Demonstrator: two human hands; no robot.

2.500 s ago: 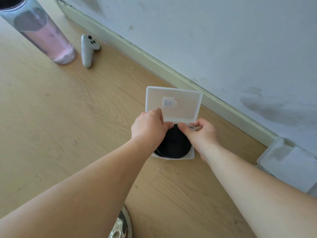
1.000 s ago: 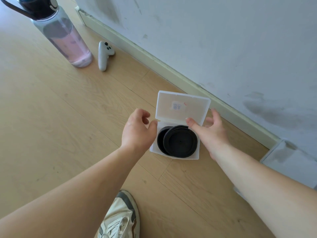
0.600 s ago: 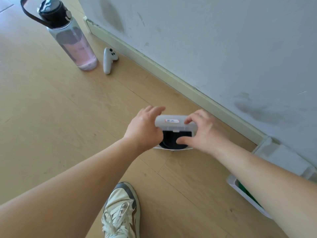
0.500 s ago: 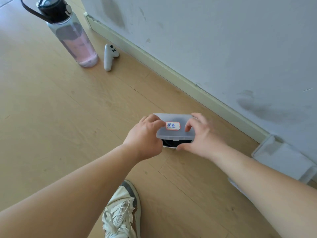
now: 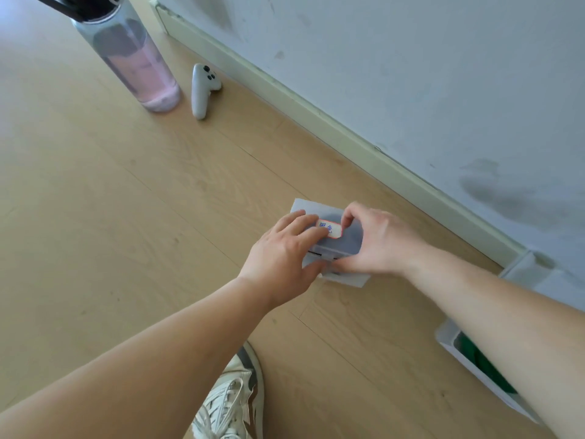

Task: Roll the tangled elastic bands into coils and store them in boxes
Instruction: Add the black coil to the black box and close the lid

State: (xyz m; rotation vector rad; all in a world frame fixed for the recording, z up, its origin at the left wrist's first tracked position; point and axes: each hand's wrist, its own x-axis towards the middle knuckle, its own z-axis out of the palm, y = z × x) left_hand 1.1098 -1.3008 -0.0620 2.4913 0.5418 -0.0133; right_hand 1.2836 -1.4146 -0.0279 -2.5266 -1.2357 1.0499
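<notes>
Down on the wooden floor [image 5: 152, 217], close to the skirting board [image 5: 316, 123], sits a small see-through plastic box [image 5: 356, 279]. Its lid [image 5: 356, 241] is folded down over it and nearly flat, with only a thin dark slit showing along the front edge. A white label [image 5: 330, 229] with a red border and blue handwriting is stuck on top of the lid. Through the cloudy plastic I can make out a dark round shape, the coiled black bands [image 5: 332, 214], lying inside the box.

The person has both hands on it. The left hand [image 5: 285, 253] lies across the near-left part of the lid with its fingers stretched out fairly straight and flat on the plastic, the fingertips reaching the edge of the label and the thumb down along the front edge. The right hand [image 5: 378, 240] comes in from the other side with its fingers curled. A bent fingertip bears down on the lid just beside the label, while the thumb runs along the low front of the box, so the box is pinched between them. The two thumbs almost meet at the front.

Further back near the wall [image 5: 411, 74] stands a clear water bottle [image 5: 139, 68] with pink liquid, and just beside it lies a white game controller [image 5: 202, 90]. A pale laced shoe [image 5: 231, 403] shows at the bottom of the view. At the right edge, partly hidden by the right forearm, is another white box [image 5: 449, 345] with something green [image 5: 481, 365] in it.
</notes>
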